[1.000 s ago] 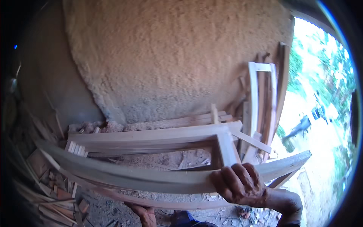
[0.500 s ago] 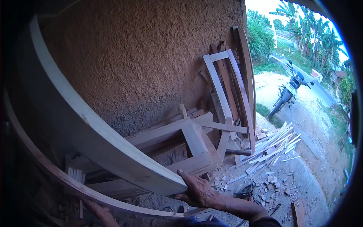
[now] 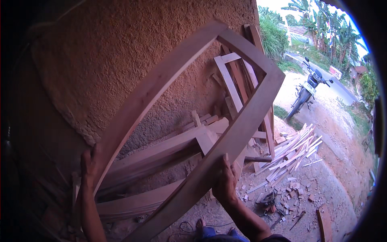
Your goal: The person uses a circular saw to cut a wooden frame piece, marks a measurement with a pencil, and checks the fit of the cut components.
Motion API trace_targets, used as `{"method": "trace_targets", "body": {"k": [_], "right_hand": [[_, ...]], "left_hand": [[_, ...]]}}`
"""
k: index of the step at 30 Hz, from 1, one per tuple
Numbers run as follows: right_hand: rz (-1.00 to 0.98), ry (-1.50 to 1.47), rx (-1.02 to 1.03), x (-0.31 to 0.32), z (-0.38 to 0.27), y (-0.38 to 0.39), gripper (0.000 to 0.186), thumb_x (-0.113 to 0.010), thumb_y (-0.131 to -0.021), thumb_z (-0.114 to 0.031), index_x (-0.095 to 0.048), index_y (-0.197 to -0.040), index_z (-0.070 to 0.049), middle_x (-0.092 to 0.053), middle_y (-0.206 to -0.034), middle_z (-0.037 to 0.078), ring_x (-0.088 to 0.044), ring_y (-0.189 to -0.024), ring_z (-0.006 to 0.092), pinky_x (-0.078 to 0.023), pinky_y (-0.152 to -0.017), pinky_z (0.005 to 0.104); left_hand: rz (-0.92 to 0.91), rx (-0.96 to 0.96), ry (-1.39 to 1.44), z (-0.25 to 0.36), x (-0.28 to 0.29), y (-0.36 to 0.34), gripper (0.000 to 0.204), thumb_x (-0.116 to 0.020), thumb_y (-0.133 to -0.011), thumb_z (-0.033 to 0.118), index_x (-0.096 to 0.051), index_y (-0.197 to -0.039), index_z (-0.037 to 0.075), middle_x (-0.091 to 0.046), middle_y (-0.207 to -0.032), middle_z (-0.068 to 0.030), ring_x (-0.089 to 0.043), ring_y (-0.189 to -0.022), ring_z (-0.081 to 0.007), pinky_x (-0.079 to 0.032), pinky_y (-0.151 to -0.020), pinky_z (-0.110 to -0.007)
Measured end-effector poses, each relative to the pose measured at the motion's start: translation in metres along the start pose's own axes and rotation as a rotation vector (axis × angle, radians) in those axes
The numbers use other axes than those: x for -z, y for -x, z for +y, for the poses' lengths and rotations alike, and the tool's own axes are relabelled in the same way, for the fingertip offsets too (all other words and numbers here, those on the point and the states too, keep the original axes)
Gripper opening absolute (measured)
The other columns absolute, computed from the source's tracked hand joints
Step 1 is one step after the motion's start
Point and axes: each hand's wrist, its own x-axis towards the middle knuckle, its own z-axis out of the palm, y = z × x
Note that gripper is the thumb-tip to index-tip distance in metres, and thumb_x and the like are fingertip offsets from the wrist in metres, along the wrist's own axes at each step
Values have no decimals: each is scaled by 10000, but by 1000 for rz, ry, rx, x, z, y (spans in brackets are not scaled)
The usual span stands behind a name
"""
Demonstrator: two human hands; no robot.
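A long wooden frame (image 3: 238, 125) is raised in front of me, tilted, its far end pointing up and to the right. A short crosspiece joins its two long rails there, while its near end runs down out of sight at the lower edge. My left hand (image 3: 86, 163) is closed around the left rail. Gripping the right rail, my right hand (image 3: 226, 181) has its thumb on the face and its other fingers partly hidden behind. Below and behind it, more wooden frames (image 3: 157, 151) lie stacked along the wall.
Frames and boards (image 3: 227, 76) lean on the rough wall (image 3: 121, 52). Thin wood strips (image 3: 290, 151) and small offcuts (image 3: 294, 191) litter the ground near a dark power tool (image 3: 269, 201). A plank (image 3: 324, 222) lies at lower right. A motorcycle (image 3: 308, 90) is parked outside.
The frame has turned from nearly edge-on to face me, its far end now up and right. My left hand has risen along the left rail; my right has moved slightly right and up.
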Motion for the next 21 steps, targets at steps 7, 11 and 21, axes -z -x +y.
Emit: {"method": "trace_targets", "body": {"k": [7,11,21], "right_hand": [[26,290,-496,66,109,46,634,-611,-1013,-480,-437,-1421,-26,-609,-1297,166,-636,-1180,332,-581,-901,529],[-82,262,-685,63,165,65,617,-626,-1013,-467,-498,-1386,7,-623,-1310,166,-655,-1160,304,-566,-965,448],[-126,271,-769,35,223,49,694,-638,-992,-518,-493,-1437,-5,-656,-1301,144,-643,-1192,244,-546,-1013,381]], "left_hand": [[-475,40,-132,-109,-123,-52,746,-463,-1001,624,-588,-781,-78,-517,-707,-317,-522,-644,-425,-431,-670,-515],[-553,25,-300,-181,-155,-65,718,-437,-1012,595,-682,-872,-65,-634,-902,-357,-600,-953,-552,-464,-797,-559],[-708,-38,-284,-266,-210,-102,851,-383,-998,673,-676,-906,-120,-622,-968,-392,-596,-1010,-576,-450,-856,-593]]}}
